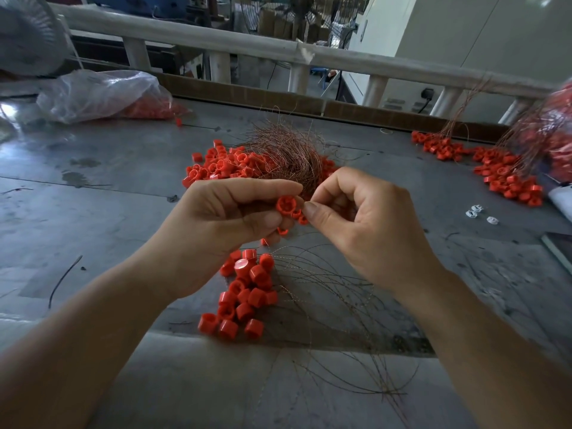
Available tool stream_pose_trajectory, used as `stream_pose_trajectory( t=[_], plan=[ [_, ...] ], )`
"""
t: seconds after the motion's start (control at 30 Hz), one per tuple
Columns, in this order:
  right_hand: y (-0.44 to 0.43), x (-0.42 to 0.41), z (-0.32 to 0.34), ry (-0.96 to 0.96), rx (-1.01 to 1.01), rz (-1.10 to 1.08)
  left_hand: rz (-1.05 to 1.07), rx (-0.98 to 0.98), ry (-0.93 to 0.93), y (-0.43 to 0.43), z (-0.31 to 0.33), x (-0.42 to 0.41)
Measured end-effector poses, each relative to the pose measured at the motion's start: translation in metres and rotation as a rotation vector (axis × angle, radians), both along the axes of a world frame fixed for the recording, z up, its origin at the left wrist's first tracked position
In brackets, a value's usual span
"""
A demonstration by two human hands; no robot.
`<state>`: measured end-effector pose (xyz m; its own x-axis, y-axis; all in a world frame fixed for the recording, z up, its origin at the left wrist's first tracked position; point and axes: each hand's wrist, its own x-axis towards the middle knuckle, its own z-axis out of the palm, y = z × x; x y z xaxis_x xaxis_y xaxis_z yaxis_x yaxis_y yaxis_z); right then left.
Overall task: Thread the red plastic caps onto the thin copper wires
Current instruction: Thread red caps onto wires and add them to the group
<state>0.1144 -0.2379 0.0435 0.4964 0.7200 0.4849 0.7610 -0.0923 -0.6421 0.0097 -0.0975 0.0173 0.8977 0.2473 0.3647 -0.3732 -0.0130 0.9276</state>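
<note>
Both hands met at one red cap [286, 204]
My left hand [223, 224] gripped it; my right hand [365, 224] pinched beside it, contents unclear.

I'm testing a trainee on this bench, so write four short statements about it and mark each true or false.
1. The left hand grips a red cap. True.
2. The right hand lies flat on the table. False: it is raised above it, fingertips pinched beside the cap.
3. A tangle of copper wires lies on the far pile of caps. True.
4. The caps below the hands are blue. False: they are red.
</note>
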Motion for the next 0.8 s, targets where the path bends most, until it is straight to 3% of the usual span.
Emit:
stream_pose_trajectory(
  t=[0.8],
  plan=[
    [-0.0002,-0.0017,0.0001,-0.015,-0.007,0.004,0.038,0.027,0.01,-0.0009,0.0017,-0.0001]
  ],
)
